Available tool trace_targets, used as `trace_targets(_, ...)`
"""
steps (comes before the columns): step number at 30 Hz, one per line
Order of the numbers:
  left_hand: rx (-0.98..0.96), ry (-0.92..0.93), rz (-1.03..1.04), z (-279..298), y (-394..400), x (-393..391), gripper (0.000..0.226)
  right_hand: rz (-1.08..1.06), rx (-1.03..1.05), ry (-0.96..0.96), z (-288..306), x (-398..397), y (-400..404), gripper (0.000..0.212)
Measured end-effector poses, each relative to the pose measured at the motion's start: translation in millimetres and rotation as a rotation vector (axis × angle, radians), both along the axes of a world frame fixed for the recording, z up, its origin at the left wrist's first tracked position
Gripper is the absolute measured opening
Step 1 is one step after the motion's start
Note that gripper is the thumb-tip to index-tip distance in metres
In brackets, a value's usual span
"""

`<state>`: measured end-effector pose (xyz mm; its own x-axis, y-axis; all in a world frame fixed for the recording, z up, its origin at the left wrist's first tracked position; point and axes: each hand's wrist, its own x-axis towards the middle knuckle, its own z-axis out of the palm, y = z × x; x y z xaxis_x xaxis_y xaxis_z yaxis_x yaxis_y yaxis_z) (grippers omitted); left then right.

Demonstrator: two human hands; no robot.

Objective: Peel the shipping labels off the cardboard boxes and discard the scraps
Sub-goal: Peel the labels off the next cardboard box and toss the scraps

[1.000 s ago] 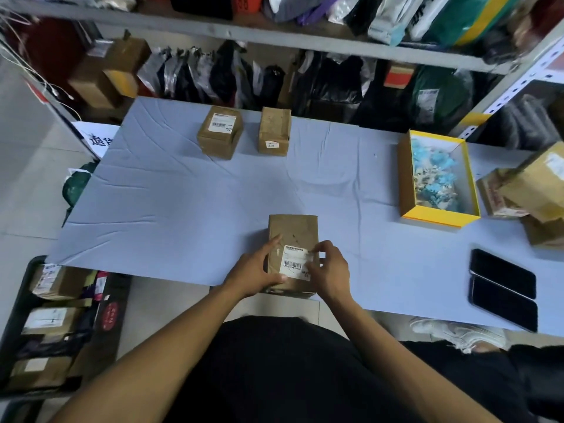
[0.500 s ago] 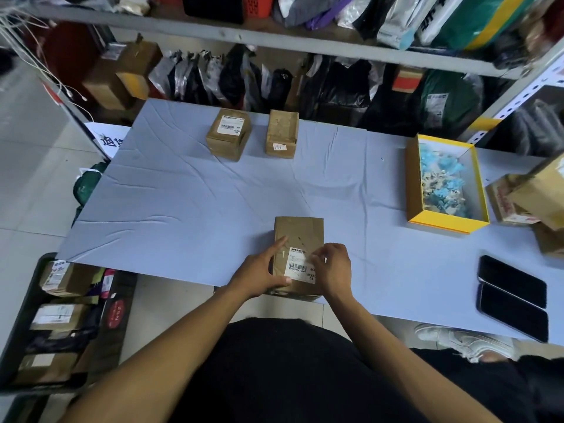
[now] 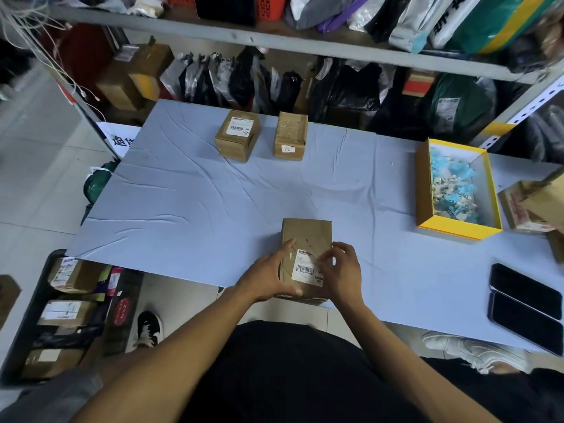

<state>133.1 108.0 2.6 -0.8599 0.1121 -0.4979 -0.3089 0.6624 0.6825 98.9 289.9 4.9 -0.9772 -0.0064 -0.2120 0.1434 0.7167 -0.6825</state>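
Blue-grey table [image 3: 189,215] — box [image 3: 306,236], label [image 3: 306,268] "MXRC 03"

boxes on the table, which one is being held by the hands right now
The near cardboard box at the table's front edge: the left hand grips its side and the right hand picks at its label. The two far boxes stand untouched.

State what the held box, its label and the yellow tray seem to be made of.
Box: brown cardboard, matte, scuffed. Label: white paper, probably slightly glossy, printed barcode. Tray: likely coated card, smooth yellow walls, white inside.
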Motion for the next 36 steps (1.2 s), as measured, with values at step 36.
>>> trace_targets(36, 0.054, -0.103, 0.088, 4.7, 6.9, -9.2, 0.114, 0.150, -0.022, -0.121, 24.5, -5.9, 7.7, 0.009)
